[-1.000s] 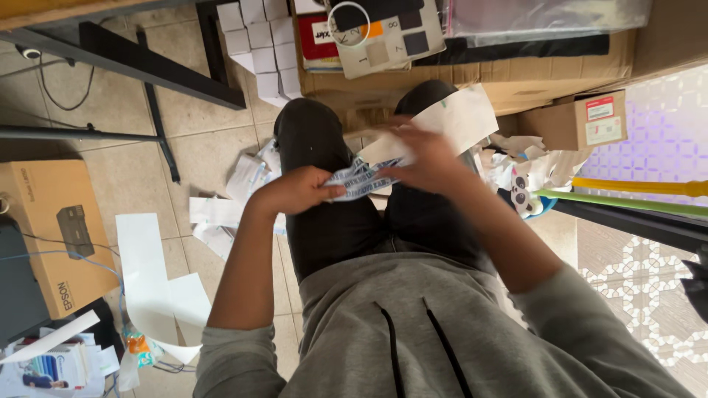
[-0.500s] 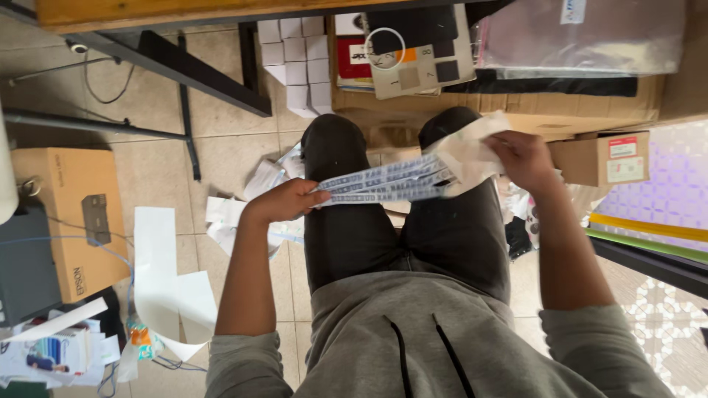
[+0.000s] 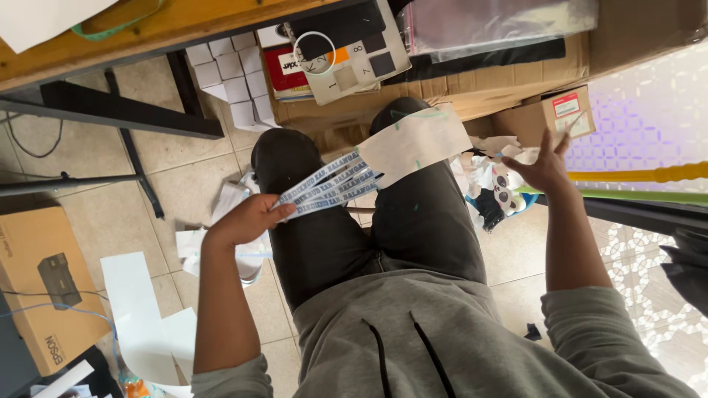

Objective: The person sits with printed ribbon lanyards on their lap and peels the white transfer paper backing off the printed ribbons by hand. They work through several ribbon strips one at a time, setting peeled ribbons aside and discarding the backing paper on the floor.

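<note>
Your left hand (image 3: 247, 221) pinches the printed strips (image 3: 328, 191) over your knees, white sheet (image 3: 417, 144) at their 2 o'clock end. Right hand (image 3: 542, 166) fingers spread wide, empty, boxes (image 3: 564, 114) at 12, paper scraps (image 3: 494, 180) beside.

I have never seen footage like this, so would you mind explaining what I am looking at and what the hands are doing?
The picture comes from a camera worn on a person's head, looking straight down at their own lap while they sit. The grey top and dark trousers are theirs.

The left hand pinches a bundle of printed paper strips, which runs across the knees to a pale sheet with green tape marks lying on the right knee. The right hand is open with fingers spread, holding nothing, above a heap of paper scraps.

Around the legs, on the tiled floor, lie cardboard boxes, stacked small white boxes and loose white sheets. A wooden table edge runs along the top.
</note>
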Demonstrator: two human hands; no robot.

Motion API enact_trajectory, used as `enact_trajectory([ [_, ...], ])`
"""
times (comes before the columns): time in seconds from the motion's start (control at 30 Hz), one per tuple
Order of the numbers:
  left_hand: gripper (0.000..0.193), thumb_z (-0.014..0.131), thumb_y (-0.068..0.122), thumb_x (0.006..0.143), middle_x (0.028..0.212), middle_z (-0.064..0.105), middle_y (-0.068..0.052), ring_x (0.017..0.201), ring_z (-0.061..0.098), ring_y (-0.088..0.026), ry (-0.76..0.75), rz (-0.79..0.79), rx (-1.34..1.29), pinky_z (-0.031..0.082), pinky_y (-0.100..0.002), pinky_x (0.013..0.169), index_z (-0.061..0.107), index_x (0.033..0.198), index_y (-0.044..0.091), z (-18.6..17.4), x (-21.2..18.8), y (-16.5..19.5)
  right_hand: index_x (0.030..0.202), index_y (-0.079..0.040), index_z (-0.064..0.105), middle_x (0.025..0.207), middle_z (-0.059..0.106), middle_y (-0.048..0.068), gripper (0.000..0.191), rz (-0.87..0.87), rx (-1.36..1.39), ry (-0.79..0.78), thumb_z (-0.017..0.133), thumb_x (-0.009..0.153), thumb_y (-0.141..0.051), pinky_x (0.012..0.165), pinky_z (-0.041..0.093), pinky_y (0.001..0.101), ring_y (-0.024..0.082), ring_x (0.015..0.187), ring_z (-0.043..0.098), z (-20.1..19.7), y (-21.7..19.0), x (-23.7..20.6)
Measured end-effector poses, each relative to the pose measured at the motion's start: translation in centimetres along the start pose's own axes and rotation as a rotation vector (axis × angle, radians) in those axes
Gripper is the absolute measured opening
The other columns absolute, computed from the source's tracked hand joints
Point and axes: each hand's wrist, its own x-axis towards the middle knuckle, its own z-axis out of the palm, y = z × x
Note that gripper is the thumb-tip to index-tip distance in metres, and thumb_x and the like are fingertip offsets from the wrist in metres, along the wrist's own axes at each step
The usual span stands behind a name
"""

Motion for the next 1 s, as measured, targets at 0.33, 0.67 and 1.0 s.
enact_trajectory([
  [0.33,0.047,0.062,0.049,0.098,0.063,0.052,-0.001,0.063,0.047,-0.011,-0.015,0.045,0.158,0.044,-0.032,0.060,0.072,0.094,0.003,1.6,-0.9,5.1,0.154,-0.004,0.043,0.166,0.035,0.026,0.095,-0.734,0.242,0.404,0.086,0.083,-0.049,0.123,0.026,0.0635,0.047,0.153,0.026,5.6,-16.4,-8.0],
  [0.67,0.040,0.063,0.043,0.097,0.059,0.045,0.005,0.054,0.038,-0.008,0.082,-0.044,-0.028,0.034,-0.029,0.051,0.078,0.100,0.006,-1.0,-4.7,1.4,0.149,-0.012,0.048,0.161,0.045,0.021,0.063,-0.905,0.159,0.067,0.073,0.096,-0.035,0.124,0.028,0.0538,0.039,0.154,0.032,3.8,-21.7,-8.1],
  [1.0,0.045,0.063,0.046,0.099,0.061,0.050,0.006,0.056,0.046,-0.006,0.032,0.053,0.042,0.043,-0.028,0.053,0.070,0.086,0.003,0.2,0.8,-2.0,0.127,-0.003,0.069,0.104,0.071,0.026,0.032,-0.745,0.391,0.287,0.062,0.096,-0.002,0.082,0.056,0.0452,0.041,0.098,0.072,4.3,-8.0,0.0],
])
